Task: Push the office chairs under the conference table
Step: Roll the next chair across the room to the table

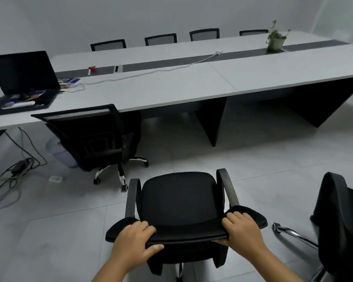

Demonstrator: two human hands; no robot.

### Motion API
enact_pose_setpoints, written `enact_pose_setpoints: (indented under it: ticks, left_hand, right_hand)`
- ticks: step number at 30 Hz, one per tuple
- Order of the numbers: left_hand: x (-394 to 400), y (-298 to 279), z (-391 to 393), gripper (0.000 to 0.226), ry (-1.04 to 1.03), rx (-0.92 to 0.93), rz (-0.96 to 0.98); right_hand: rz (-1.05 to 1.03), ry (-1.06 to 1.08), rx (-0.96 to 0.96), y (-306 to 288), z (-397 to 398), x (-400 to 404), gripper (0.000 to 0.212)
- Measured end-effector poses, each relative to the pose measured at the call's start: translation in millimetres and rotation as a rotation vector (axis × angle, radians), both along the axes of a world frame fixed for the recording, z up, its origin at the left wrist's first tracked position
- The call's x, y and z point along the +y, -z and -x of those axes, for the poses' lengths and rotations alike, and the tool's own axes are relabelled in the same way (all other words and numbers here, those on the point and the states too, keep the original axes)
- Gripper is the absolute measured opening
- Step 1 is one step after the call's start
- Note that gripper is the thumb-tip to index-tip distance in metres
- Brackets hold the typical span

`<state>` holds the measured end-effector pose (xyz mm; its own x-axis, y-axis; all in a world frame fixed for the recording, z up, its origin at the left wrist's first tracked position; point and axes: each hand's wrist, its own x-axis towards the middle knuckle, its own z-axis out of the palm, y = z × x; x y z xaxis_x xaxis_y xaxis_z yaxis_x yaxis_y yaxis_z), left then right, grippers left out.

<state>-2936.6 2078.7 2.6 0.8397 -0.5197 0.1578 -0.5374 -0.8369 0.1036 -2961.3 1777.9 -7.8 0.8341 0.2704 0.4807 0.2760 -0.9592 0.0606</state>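
Dim, cool, grey-blue light fills the room, flat and even, with no clear source in view. The pale surface shows a soft sheen but no hard glare. Deep shadow sits beneath it, and the black chair in front loses nearly all detail in its seat. Shadows on the floor are faint and soft-edged. Wide-angle distortion bends the surface's long edges and stretches the corners. The picture is slightly soft throughout, softest toward the far wall.
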Motion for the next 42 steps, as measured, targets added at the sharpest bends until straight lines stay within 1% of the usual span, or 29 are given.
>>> enact_pose_setpoints:
  ticks: [2, 4, 6, 9, 10, 15, 17, 19, 22, 26, 34, 40, 42]
  left_hand:
    - [2, -1, 2, 0.039, 0.004, -0.024, -0.006]
    - [4, -5, -4, 0.038, -0.006, -0.016, -0.014]
    - [0, -2, -37, 0.041, -0.016, -0.029, -0.029]
    - [-14, -10, -92, 0.058, -0.044, -0.031, -0.04]
    - [-20, -10, -107, 0.06, -0.055, -0.046, -0.034]
    - [-43, -8, -175, 0.057, -0.064, 0.024, -0.043]
    - [-51, -7, -204, 0.052, -0.075, 0.028, -0.037]
    - [-56, -4, -235, 0.053, -0.072, 0.002, -0.018]
    - [-62, 1, -283, 0.067, -0.074, -0.101, 0.02]
    - [-77, 0, -346, 0.073, -0.056, -0.153, 0.025]
    - [-103, 4, -450, 0.077, -0.031, -0.163, 0.058]
    - [-133, 8, -513, 0.075, -0.015, -0.243, 0.074]
    - [-146, 7, -530, 0.075, -0.023, -0.237, 0.071]
  right_hand:
    - [0.011, -0.01, -0.03, -1, 1, 4, 0.061]
    - [0.022, -0.019, -0.03, -1, -4, 6, 0.059]
    - [0.026, -0.005, -0.058, 2, -38, 0, 0.053]
    - [0.008, -0.026, -0.033, 2, -94, -15, 0.053]
    - [0.0, -0.03, -0.037, 2, -111, -20, 0.053]
    - [0.008, -0.048, -0.023, -2, -188, -42, 0.053]
    - [0.01, -0.048, -0.026, 0, -217, -49, 0.052]
    - [0.012, -0.048, -0.017, 0, -247, -54, 0.052]
    - [0.044, -0.013, -0.003, -1, -294, -60, 0.051]
    - [0.044, 0.031, 0.01, -6, -351, -69, 0.053]
    - [0.055, 0.115, 0.013, -8, -446, -91, 0.051]
    - [0.043, 0.1, 0.01, -2, -513, -125, 0.05]
    - [0.063, 0.091, 0.032, -3, -533, -138, 0.051]
